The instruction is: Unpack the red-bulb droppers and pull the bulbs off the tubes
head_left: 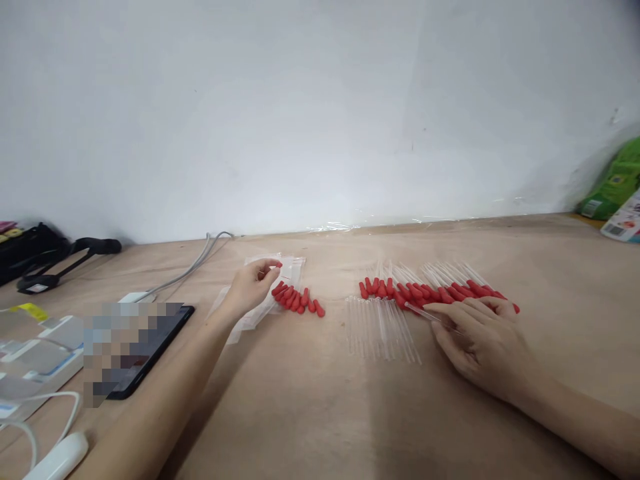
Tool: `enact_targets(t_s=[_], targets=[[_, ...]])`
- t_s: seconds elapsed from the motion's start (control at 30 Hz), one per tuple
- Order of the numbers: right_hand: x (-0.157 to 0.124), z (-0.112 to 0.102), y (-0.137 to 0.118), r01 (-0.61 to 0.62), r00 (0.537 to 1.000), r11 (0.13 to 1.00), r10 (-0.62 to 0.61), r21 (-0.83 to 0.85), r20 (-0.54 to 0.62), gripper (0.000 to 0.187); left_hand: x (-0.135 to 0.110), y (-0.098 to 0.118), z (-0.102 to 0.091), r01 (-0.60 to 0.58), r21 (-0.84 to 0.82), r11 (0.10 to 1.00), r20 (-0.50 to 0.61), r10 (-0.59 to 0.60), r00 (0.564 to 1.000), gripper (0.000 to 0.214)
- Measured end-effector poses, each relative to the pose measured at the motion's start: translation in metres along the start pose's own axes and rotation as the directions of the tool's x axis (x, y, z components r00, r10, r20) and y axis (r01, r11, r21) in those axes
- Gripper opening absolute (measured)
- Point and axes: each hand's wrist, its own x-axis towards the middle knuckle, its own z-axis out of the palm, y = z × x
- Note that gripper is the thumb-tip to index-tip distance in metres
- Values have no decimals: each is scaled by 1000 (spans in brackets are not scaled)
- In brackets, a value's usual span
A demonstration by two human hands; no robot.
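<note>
Between thumb and fingertips, my left hand (253,283) pinches a red rubber bulb (279,265), just above a small pile of loose red bulbs (295,299). My right hand (483,340) is closed on a clear dropper tube (420,311), its free end pointing left. Beside that hand lies a row of bare clear tubes (380,330). Behind them, droppers fitted with red bulbs (425,291) are lined up, their thin clear stems pointing to the wall; my right hand partly hides the ones at the right.
Clear plastic bags (250,317) lie beneath and beside the loose bulbs. To the left are a phone (165,347), a power strip with plugs (45,360) and a grey cable (195,263). A black strap-like item (70,260) and a green package (613,180) stand near the wall.
</note>
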Motion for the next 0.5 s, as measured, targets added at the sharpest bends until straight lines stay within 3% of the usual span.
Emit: enact_targets(t_s=[0.13,0.27,0.4,0.5], targets=[[-1,-2,-1,-4,1000,1000,4,24,-7,8,-2,-10,3,117,-64,991,116,-109,987,35],[-1,-5,-3,20,999,999,-19,29,-34,8,-4,-8,6,117,14,993,204,-117,972,33],[-1,-4,-6,21,999,1000,-21,-3,-30,11,-4,2,2,58,165,985,96,-75,993,32],[-1,-1,-6,37,999,999,-37,-17,-11,13,-8,15,6,-50,201,978,-12,54,998,28]])
